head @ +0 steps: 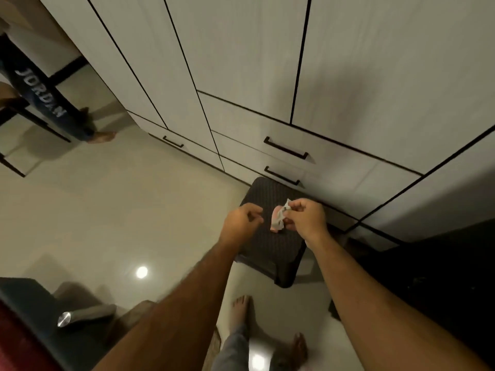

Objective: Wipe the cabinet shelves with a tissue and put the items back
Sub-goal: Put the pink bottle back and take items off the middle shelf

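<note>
Above dark stool [270, 245], near closed cabinet [241, 62]: right hand [305, 219] pinched crumpled tissue [280, 218]; left hand [242, 220] loosely curled, empty, just beside. Advised: left fingers spread tissue flat before wiping shelves.

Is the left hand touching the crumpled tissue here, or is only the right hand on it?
Apart. The head view shows dark stool surface between the left hand and the tissue; only the right hand pinches it.
</note>
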`<state>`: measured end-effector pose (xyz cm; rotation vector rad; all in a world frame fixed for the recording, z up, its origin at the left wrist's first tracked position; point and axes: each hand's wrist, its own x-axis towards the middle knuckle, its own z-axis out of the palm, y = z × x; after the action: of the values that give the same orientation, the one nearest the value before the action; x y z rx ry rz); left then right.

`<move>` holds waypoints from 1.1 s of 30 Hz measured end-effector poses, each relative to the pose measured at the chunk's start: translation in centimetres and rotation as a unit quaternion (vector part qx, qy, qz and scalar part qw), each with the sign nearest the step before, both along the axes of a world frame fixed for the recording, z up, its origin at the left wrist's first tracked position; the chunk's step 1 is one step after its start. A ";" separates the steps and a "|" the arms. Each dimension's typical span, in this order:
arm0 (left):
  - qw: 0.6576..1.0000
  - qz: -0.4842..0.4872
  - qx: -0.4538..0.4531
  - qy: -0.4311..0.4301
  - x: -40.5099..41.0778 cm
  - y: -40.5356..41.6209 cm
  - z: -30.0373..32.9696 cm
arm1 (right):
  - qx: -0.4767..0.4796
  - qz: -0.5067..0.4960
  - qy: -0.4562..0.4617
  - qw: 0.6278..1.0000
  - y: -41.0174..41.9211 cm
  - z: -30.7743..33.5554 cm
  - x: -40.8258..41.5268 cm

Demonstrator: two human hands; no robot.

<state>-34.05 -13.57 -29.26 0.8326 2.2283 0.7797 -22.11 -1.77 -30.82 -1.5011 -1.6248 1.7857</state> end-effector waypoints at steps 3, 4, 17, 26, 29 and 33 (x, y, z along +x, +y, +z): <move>1.000 0.000 -0.022 0.000 -2.5 0.7 -3.4 | 0.019 0.008 -0.048 0.999 0.3 -4.1 -2.3; 1.000 0.005 -0.028 -0.004 -3.4 0.9 -4.6 | 0.031 0.016 -0.071 0.997 0.4 -5.6 -3.2; 0.997 0.002 -0.072 -0.039 -10.0 2.1 -20.0 | 0.203 0.102 -0.239 0.944 0.2 -20.9 -13.4; 0.999 0.018 -0.032 -0.021 -10.3 3.0 -22.9 | 0.224 0.021 -0.212 0.951 0.5 -23.8 -12.2; 0.999 -0.007 -0.011 -0.036 -9.1 4.5 -22.8 | 0.207 -0.022 -0.246 0.947 1.9 -22.9 -9.2; 0.996 -0.058 -0.025 -0.056 -6.9 7.7 -23.0 | 0.129 -0.036 -0.317 0.939 4.0 -23.5 -5.4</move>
<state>-40.97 -5.90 -52.24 0.8645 2.0731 0.6960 -27.52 2.21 -54.30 -2.0953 -1.9476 1.0331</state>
